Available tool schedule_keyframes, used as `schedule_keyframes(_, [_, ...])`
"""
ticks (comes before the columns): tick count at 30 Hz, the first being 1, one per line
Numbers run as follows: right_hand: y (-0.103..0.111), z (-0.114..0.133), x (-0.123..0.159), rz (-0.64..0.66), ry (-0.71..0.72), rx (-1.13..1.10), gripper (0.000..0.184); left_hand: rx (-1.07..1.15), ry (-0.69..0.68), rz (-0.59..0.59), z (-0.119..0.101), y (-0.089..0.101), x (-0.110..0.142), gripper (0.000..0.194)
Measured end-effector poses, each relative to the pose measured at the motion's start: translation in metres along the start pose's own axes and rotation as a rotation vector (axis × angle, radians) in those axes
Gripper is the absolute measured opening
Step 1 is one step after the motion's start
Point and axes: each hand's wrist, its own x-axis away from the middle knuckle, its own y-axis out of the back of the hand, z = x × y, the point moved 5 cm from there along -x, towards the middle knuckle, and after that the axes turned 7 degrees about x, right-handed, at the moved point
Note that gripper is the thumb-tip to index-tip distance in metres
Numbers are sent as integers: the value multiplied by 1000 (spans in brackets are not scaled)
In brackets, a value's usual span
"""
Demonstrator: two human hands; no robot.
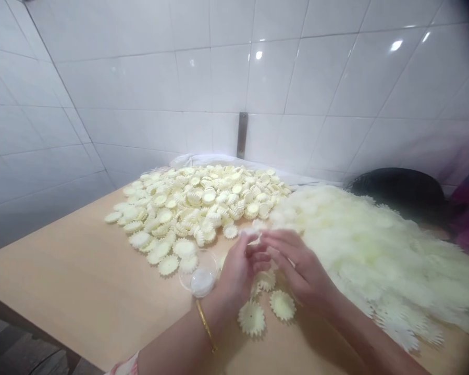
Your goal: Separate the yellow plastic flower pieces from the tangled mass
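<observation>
My left hand and my right hand meet above the wooden table, fingers pinched together on a small cream-coloured flower-shaped piece. A gold bangle circles my left wrist. A heap of folded cream flower pieces lies behind my left hand. A bigger, fluffy pile of flat pale pieces spreads to the right of my right hand. A few loose flower pieces lie under my hands. A small clear round dish sits just left of my left hand.
White tiled walls enclose the table at the back and left. A dark round object rests behind the fluffy pile at the right. White cloth or plastic lies along the table's far edge. Bare wood shows at the front left.
</observation>
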Motion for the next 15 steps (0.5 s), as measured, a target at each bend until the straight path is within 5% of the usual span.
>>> schedule_keyframes(4, [3, 10, 29, 8, -177, -234, 27, 125, 86, 134, 8, -7, 0, 33])
schedule_keyframes(9, [8, 11, 41, -67, -224, -155, 22, 68, 128, 241, 11, -13, 6, 29])
schedule_keyframes(15, [17, 10, 46, -277, -273, -6, 16, -31, 134, 141, 10, -6, 4, 21])
